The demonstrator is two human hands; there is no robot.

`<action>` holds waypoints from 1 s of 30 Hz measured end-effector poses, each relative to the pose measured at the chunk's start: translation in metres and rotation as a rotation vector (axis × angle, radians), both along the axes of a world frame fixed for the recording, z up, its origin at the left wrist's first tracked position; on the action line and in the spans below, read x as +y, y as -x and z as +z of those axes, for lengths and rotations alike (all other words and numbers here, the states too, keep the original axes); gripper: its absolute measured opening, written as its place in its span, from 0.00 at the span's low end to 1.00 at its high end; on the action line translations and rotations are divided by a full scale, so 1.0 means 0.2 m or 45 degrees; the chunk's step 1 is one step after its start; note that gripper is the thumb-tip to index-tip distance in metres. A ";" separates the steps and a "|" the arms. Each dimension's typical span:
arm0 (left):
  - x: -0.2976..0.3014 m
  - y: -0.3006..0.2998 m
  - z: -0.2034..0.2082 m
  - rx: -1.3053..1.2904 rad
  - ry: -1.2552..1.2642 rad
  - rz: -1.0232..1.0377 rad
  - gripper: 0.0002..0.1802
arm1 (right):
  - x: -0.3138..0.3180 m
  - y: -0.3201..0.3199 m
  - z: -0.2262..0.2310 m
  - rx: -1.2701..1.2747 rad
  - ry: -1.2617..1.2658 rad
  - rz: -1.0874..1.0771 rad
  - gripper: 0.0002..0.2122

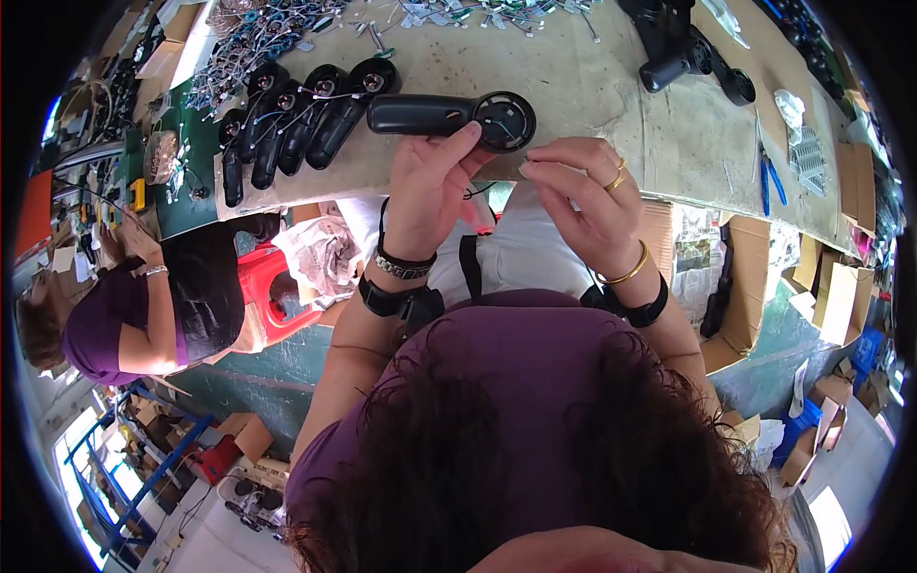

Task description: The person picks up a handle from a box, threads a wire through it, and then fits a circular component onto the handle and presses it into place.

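My left hand (430, 186) grips a black plastic housing (420, 114) with a long handle and a round, open head, like a handheld fan body. The handle points left, and thin wires show inside the head. Just right of the head, the thumb and fingertips of my right hand (592, 196) come together in a pinch; anything between them is too small to make out. To the left, several similar black housings (334, 119) lie side by side on the table (564, 72), with metal parts and wires in their round ends.
Heaps of small wired parts (272, 33) cover the table's far left. Black assembled pieces (678, 62) lie at the far right, near blue-handled pliers (772, 181). An open cardboard box (745, 286) stands below the right edge. Another person (143, 315) sits at left beside a red stool (272, 291).
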State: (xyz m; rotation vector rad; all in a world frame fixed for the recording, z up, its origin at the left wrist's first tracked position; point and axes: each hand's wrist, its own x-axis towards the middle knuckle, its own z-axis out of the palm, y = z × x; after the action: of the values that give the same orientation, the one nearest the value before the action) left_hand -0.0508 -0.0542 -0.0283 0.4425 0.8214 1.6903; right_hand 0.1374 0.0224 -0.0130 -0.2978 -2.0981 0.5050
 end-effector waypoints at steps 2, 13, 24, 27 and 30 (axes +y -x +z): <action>0.00 0.00 0.00 0.011 -0.008 0.002 0.09 | 0.00 0.00 -0.01 0.008 -0.004 -0.024 0.16; 0.00 0.00 -0.02 0.025 0.017 0.033 0.11 | -0.02 -0.01 0.02 -0.115 -0.064 0.032 0.16; 0.01 0.00 -0.05 0.062 0.082 0.102 0.12 | -0.03 0.01 -0.01 -0.097 -0.020 0.029 0.15; 0.01 -0.01 -0.04 0.065 0.085 0.113 0.12 | -0.04 0.01 -0.01 -0.098 -0.024 0.024 0.15; 0.01 -0.01 -0.03 0.067 0.083 0.116 0.12 | -0.04 0.02 -0.01 -0.092 -0.027 0.022 0.15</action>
State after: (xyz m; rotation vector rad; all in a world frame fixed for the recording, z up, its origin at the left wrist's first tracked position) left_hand -0.0491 -0.0530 -0.0348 0.4115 0.9446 1.7367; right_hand 0.1340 0.0146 -0.0151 -0.2900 -2.1765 0.4880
